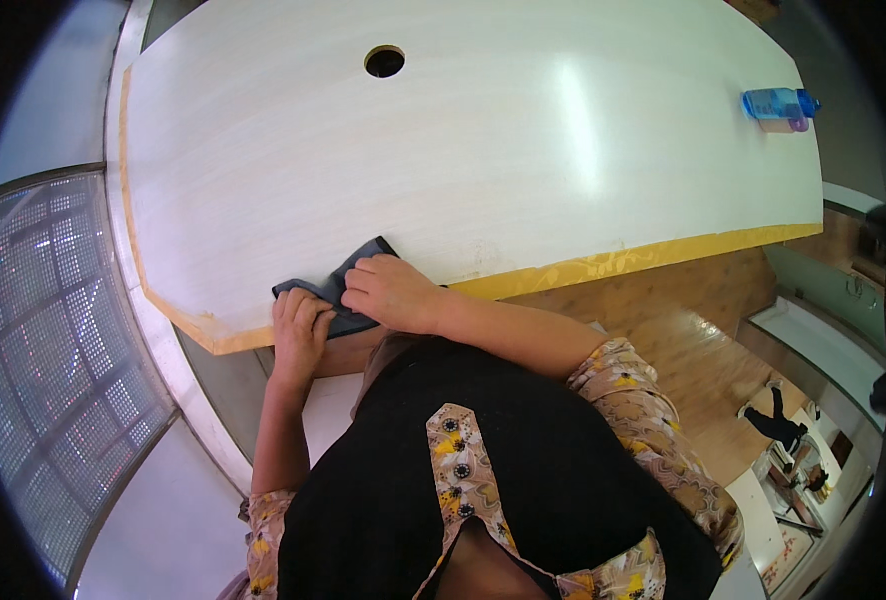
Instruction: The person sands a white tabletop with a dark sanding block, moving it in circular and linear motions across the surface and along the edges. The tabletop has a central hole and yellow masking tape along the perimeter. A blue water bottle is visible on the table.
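A dark grey-blue cloth (351, 322) with black edging lies bunched at the near edge of the white table (363, 170). My left hand (301, 328) has its fingers curled on the cloth's left part. My right hand (395, 292) grips the cloth close beside it, with the knuckles bent and one corner poking up past the fingers. Both hands rest over the table's front edge, near its left end. Folds and fingers hide part of the cloth.
A yellow strip (603, 262) runs along the table's near edge. Farther back, a round hole (384, 61) opens in the top. A blue bottle (775, 103) lies at the far right. A window with a mesh blind (48, 340) stands left; another person (788, 430) is at lower right.
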`<action>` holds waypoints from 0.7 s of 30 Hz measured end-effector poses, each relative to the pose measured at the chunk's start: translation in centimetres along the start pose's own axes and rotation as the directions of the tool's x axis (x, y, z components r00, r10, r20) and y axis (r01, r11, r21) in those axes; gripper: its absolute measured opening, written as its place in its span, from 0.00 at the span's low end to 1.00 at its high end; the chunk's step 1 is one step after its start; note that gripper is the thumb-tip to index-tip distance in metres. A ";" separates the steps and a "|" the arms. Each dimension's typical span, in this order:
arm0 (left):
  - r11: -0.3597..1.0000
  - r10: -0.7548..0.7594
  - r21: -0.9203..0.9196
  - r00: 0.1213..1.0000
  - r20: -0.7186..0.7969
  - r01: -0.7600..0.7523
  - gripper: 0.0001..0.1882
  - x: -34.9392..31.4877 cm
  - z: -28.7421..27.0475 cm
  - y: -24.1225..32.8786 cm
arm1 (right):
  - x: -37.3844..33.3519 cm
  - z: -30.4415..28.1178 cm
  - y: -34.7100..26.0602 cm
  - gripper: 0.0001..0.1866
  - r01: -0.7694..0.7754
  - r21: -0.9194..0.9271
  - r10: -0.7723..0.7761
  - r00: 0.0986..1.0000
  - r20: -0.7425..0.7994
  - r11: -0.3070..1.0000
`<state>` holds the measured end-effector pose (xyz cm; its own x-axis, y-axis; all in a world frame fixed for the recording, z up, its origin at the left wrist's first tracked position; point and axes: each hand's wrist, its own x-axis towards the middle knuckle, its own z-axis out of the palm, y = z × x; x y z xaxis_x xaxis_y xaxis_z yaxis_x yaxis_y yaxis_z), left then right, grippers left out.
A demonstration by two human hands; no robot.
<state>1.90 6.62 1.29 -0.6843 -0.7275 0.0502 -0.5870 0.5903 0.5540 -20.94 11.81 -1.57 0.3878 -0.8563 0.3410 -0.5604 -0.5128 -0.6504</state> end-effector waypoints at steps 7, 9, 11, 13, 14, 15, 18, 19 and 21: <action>0.949 0.305 -0.095 0.951 0.049 -0.300 0.12 7.9 6.3 6.9 | -10.0 -9.0 1.9 0.08 -0.318 -0.178 0.300 0.947 -0.117 0.931; 0.919 0.384 -0.136 0.919 0.093 -0.370 0.11 9.9 8.4 10.1 | -12.7 -11.6 1.5 0.10 -0.418 -0.245 0.373 0.904 -0.212 0.875; 0.899 0.433 -0.130 0.892 0.131 -0.417 0.10 10.7 9.1 11.7 | -14.0 -12.7 0.9 0.10 -0.457 -0.265 0.402 0.884 -0.237 0.849; 0.895 0.446 -0.108 0.880 0.164 -0.433 0.09 10.5 9.0 11.9 | -14.0 -12.5 0.3 0.11 -0.461 -0.270 0.398 0.881 -0.256 0.845; 0.905 0.423 -0.110 0.895 0.143 -0.410 0.09 10.0 8.5 11.3 | -13.5 -12.0 0.2 0.11 -0.443 -0.254 0.396 0.892 -0.215 0.860; 0.915 0.401 -0.109 0.907 0.129 -0.389 0.09 9.1 7.8 10.3 | -12.7 -11.1 0.0 0.11 -0.415 -0.234 0.378 0.907 -0.187 0.879; 0.958 0.284 -0.073 0.955 0.086 -0.278 0.09 5.4 5.2 6.5 | -9.1 -7.7 -0.2 0.12 -0.294 -0.132 0.283 0.954 -0.098 0.947; 0.972 0.235 -0.055 0.967 0.097 -0.230 0.10 4.0 4.0 5.0 | -7.5 -6.2 -0.2 0.12 -0.243 -0.104 0.235 0.969 -0.081 0.964; 0.990 0.142 0.001 0.988 0.055 -0.142 0.11 1.9 1.9 2.3 | -3.9 -3.6 0.0 0.06 -0.129 -0.056 0.130 0.992 0.008 0.990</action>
<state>-1.57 7.25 1.05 -0.7835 -0.6160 0.0825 -0.4841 0.6881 0.5405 -25.09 14.91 -0.45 0.3174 -0.9152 0.2484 -0.6458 -0.4004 -0.6500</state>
